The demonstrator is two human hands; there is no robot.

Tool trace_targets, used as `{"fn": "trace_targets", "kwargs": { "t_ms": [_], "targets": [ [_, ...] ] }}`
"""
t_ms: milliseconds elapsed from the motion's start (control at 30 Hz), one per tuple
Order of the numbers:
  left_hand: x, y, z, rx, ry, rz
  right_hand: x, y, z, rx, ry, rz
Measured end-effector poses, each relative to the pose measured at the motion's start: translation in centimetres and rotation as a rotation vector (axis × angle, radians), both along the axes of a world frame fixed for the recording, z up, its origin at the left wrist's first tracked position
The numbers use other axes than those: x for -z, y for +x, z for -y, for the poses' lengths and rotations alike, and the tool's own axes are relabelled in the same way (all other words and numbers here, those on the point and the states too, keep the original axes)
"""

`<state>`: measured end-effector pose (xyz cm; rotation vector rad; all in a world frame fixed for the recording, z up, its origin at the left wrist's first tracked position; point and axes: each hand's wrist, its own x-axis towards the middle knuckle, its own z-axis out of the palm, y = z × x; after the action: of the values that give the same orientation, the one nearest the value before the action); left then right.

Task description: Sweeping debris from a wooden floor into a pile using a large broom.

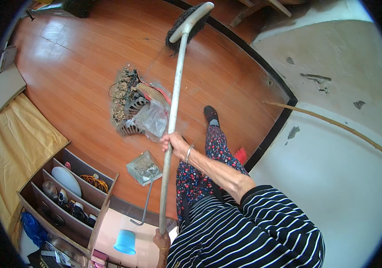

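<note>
Your broom (176, 85) runs as one long pale pole up the middle of the wooden floor (79, 62), its dark bristle head (186, 24) resting on the boards near the floor's far edge. Your right hand (173, 142) is wrapped fully around the pole about halfway along, fingers closed tight, a thin bangle at the wrist. Your left hand (161, 239) is closed around the bottom end of the same pole, close to your striped top.

Just left of the pole, towards the middle of the floor, lies a pile of swept debris (130, 100): dry crumbs, a crumpled clear plastic bag (151, 118) and a ribbed grey piece. Nearer you, beside the pole, a dustpan (144, 168) with grey dirt in it sits on the boards, its thin handle pointing to the near edge of the floor. Your foot in a dark shoe (210, 114) stands just right of the pole.

At the near left edge of the floor stands an open shoe rack (63, 196) with shoes and a white dish in its compartments. A small blue cup (125, 242) lies on the pale tiles in front of it
</note>
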<state>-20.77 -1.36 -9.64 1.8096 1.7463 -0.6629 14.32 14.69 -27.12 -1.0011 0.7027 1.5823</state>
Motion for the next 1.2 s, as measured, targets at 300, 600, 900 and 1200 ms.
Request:
{"fn": "trace_targets", "kwargs": {
  "t_ms": [300,600,900,1200],
  "targets": [
    [4.1,22.2,-7.7,-0.193,-0.422,0.294,10.1,13.9,-8.2,-0.099,-0.161,0.363],
    [-2.1,21.5,-14.2,0.431,-0.265,-0.062,10.4,12.2,-3.1,0.381,-0.107,0.002],
    [-0.4,27.1,-9.2,0.558,-0.459,0.040,9.0,20.7,6.4,0.438,-0.325,0.109],
    [-1.3,19.8,-7.6,0.620,-0.601,0.045,9.5,12.6,12.8,0.480,-0.310,0.124]
  ]
}}
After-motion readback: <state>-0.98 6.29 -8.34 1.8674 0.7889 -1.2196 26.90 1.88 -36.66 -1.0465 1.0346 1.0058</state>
